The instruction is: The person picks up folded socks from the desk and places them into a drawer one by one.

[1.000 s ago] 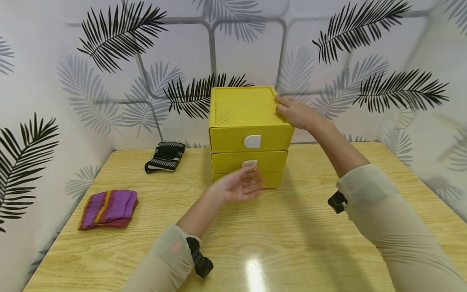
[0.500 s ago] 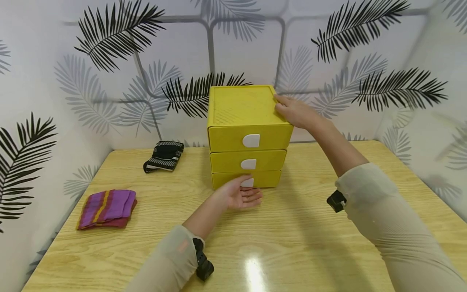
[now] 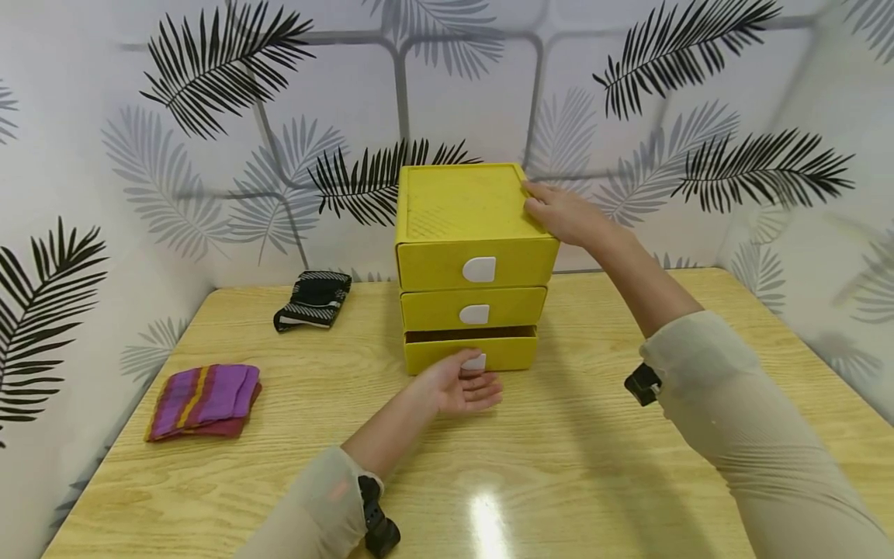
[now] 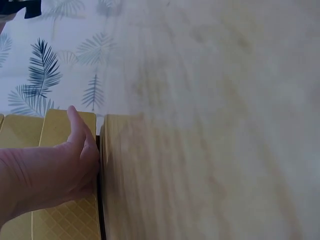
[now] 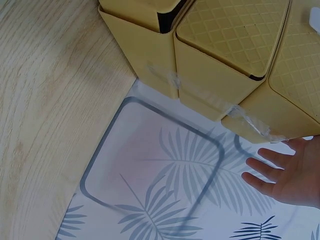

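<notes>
A yellow three-drawer storage box [image 3: 464,202] stands against the back wall. Its bottom drawer [image 3: 513,353] is pulled out slightly, with a dark gap above its front. My left hand [image 3: 450,384] holds that drawer's white handle [image 3: 476,362], thumb at the tab and the other fingers extended below. The left wrist view shows this hand [image 4: 60,172] against the drawer front, its fingertips partly hidden. High on the box's right side, my right hand [image 3: 567,216] rests on the top edge. In the right wrist view its fingers [image 5: 267,170] are straight and spread beside the box.
A folded black patterned cloth [image 3: 316,299] lies left of the box on the wooden table [image 3: 587,466]. Nearer the left edge is a folded purple cloth [image 3: 206,400] with orange stripes. A leaf-patterned wall covering [image 3: 475,101] rises close behind.
My left hand has moved down from the middle drawer to the bottom one and drawn it outward a little. The right hand has stayed at the top edge.
</notes>
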{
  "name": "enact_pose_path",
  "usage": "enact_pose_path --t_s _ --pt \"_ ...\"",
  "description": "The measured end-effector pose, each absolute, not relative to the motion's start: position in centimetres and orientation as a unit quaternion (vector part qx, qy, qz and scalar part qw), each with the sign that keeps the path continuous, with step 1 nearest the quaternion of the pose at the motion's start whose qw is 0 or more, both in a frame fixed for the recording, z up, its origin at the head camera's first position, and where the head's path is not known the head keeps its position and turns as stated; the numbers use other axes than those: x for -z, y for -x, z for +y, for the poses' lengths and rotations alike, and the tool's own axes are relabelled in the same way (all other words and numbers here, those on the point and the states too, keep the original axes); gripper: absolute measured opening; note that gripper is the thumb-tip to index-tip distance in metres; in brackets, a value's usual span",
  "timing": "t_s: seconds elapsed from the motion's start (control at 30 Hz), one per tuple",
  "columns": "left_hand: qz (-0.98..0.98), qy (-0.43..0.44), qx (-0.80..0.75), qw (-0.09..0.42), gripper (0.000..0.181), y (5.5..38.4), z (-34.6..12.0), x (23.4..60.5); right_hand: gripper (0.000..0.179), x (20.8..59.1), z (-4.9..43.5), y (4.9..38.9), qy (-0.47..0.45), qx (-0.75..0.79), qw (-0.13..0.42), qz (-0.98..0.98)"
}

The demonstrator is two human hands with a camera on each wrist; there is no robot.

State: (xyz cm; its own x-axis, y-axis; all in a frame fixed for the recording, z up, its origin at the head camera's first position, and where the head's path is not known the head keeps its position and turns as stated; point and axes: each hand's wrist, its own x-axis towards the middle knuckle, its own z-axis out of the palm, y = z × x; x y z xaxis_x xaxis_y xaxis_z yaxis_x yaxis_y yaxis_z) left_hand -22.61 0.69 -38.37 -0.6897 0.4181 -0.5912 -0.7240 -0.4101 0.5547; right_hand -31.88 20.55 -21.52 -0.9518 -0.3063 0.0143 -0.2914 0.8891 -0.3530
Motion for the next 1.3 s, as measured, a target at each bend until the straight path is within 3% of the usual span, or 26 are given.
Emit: enact_pose_path --t_s 0.37,1.03,1.3 --pt "0.43 0.162 -0.816 0.351 0.051 19.5 0.5 38.6 0.058 21.6 20.7 32.1 0.153 0.177 0.02 0.972" --pt "0.428 0.149 -0.815 0.361 0.048 14.7 -0.1 38.6 0.058 21.6 20.5 31.9 0.151 0.18 0.021 0.972" --pt "0.426 0.141 -0.812 0.372 0.038 13.0 -0.5 38.5 0.058 21.7 20.6 32.0 0.156 0.181 0.016 0.971"
